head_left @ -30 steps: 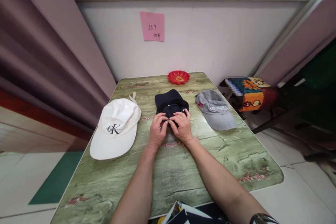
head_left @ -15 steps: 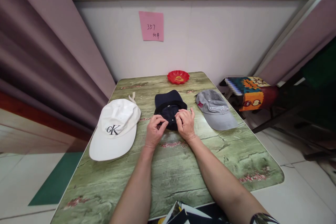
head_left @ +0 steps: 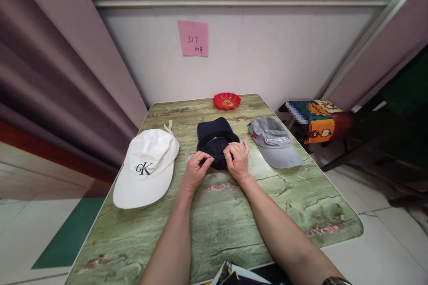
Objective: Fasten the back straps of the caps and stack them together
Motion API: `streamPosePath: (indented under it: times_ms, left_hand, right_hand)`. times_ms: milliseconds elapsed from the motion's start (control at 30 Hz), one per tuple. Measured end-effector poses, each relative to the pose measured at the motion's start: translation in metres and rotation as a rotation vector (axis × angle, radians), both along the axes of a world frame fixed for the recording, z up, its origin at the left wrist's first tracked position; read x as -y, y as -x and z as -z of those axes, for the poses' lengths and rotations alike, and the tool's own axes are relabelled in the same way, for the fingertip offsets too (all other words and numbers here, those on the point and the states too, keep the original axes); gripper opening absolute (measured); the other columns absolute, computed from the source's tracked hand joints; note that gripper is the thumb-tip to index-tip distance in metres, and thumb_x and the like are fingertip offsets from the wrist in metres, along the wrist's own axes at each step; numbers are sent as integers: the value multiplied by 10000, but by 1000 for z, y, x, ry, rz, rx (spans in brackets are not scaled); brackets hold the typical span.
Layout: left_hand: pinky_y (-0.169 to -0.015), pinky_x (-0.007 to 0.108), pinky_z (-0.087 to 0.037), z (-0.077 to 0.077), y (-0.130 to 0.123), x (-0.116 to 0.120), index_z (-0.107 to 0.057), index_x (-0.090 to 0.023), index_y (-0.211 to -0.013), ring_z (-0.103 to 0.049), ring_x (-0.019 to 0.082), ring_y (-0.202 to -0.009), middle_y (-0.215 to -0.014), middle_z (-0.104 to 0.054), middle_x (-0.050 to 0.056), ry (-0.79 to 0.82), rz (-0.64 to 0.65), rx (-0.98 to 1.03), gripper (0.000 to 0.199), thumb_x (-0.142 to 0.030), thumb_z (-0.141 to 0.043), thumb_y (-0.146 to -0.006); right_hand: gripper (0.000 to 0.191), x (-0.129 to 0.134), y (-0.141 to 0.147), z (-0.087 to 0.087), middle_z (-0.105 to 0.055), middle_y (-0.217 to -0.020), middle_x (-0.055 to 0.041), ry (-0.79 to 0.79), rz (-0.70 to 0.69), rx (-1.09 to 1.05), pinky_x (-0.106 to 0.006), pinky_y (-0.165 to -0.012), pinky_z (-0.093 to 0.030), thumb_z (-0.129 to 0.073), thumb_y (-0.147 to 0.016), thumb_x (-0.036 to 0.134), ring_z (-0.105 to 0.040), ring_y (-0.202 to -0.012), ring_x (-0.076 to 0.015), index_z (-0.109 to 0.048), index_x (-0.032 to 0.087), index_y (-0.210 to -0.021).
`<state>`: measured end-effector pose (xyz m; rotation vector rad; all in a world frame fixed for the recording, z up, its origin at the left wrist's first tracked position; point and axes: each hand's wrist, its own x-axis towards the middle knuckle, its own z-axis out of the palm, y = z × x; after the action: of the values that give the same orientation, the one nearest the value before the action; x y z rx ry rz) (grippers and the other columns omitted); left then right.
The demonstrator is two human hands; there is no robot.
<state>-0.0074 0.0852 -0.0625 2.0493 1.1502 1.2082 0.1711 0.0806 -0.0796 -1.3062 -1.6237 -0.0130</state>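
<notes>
A dark navy baseball cap [head_left: 216,128] lies upside down at the middle of the table, its brim pointing away from me and its hollow inside facing up. My left hand [head_left: 196,171] is closed in a pinch at the left of the cap's near back edge. On the other side, my right hand [head_left: 237,161] grips the back rim with thumb and bent fingers, little finger raised. My fingers partly cover the back edge, so any strap there is hard to make out. To the left rests a white cap [head_left: 147,160] with black letters; to the right, a grey cap [head_left: 276,142].
A red scalloped dish [head_left: 226,101] stands at the far edge of the green wood-patterned table [head_left: 230,227]. Behind it, a pink note [head_left: 193,38] is stuck on the white wall. A stool with a colourful cover [head_left: 321,120] is beyond the table's right side.
My left hand has shifted slightly left at the cap's back edge, and the small white spot there is now hidden. The whole view has dropped a little; the other caps stay put.
</notes>
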Motion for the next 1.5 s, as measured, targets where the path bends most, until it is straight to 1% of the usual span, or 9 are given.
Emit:
streamPosePath:
  times_ms: [100, 400, 567, 700, 833, 967, 1067, 1200, 1500]
  left_hand:
    - [-770, 292, -453, 3, 0, -1, -666, -198, -884, -581, 168, -825, -861, -624, 34, -4, 43, -14, 107, -299, -635, -867]
    - [-761, 295, -450, -2, -1, -1, -636, -192, -816, -576, 166, -801, -822, -614, 31, -52, 10, -37, 133, -264, -568, -904]
    - [-750, 296, -467, 4, 3, -4, -652, -199, -801, -589, 159, -786, -811, -624, 21, -10, -13, -18, 129, -311, -634, -864]
    - [-716, 293, -503, 8, 3, -4, -667, -214, -992, -622, 182, -867, -955, -658, 52, 36, -127, 93, 223, -365, -666, -828]
    - [-639, 271, -513, 11, 1, -2, -553, -200, -1195, -621, 149, -764, -1102, -630, 94, 43, -325, 340, 353, -383, -565, -893]
    - [-581, 244, -483, 12, -2, 2, -547, -188, -960, -564, 120, -602, -783, -595, 11, 55, -445, 397, 231, -410, -553, -896]
    - [-496, 220, -440, 10, -7, 7, -501, -200, -816, -513, 106, -502, -623, -519, -38, 182, -387, 396, 262, -446, -533, -900]
    - [-434, 203, -429, 8, -17, 10, -474, -206, -916, -518, 93, -452, -670, -604, -43, 368, -250, 525, 327, -435, -675, -799]
    - [-542, 213, -512, 8, -25, 8, -514, -186, -1029, -606, 95, -580, -740, -625, -33, 620, -130, 939, 464, -330, -783, -679]
  right_hand:
    - [228, -1, -2, 1, -661, -806, -1, -8, 17, 11, -477, -1144, -133, -463, -970, 300, -600, -1001, -185, -578, 218, -791]
    - [235, -2, 2, 5, -661, -816, -9, 14, 31, 43, -462, -1137, -151, -456, -974, 317, -594, -995, -185, -584, 220, -802]
    - [253, -6, -5, 9, -672, -830, -9, 57, 42, 17, -475, -1133, -148, -494, -955, 354, -599, -1010, -192, -588, 222, -760]
    - [254, -8, -9, 11, -685, -901, -18, 72, 100, -36, -493, -1131, -150, -463, -962, 355, -599, -1036, -202, -611, 227, -800]
    - [242, -2, -7, 5, -700, -991, -35, -4, 67, -5, -518, -1157, -103, -443, -962, 384, -571, -1127, -225, -635, 238, -974]
    - [353, 7, 0, -5, -699, -1081, -52, -46, -53, 120, -538, -1178, -42, -579, -875, 516, -537, -1192, -261, -636, 243, -1091]
    - [421, 10, 6, -10, -694, -1117, -57, -25, -106, 200, -558, -1176, -10, -636, -830, 551, -521, -1213, -277, -643, 255, -1129]
    - [406, 9, 11, -8, -695, -1124, -48, -8, -129, 229, -567, -1170, -5, -631, -859, 500, -526, -1206, -264, -623, 290, -1205]
    - [185, 4, 14, 5, -736, -922, -4, -14, -94, 163, -537, -1169, -64, -606, -912, 370, -602, -1041, -210, -688, 309, -1066]
